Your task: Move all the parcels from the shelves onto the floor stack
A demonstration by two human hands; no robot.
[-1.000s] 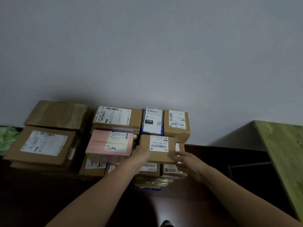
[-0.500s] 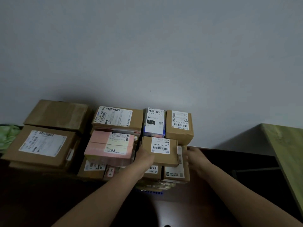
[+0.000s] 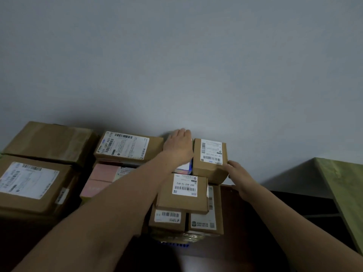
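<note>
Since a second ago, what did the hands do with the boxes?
Both hands let go of the small brown box, which now sits on the stack. The left hand reached back onto the white-and-blue parcel; the right hand moved up to touch the back brown box. The other parcels stayed put.

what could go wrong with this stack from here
The left hand reaches over the blue-white parcel, its forearm passing close beside the front box, which perches on two lower boxes; a nudge might topple it. The right hand touches the back box only at its lower corner, so it may twist.
</note>
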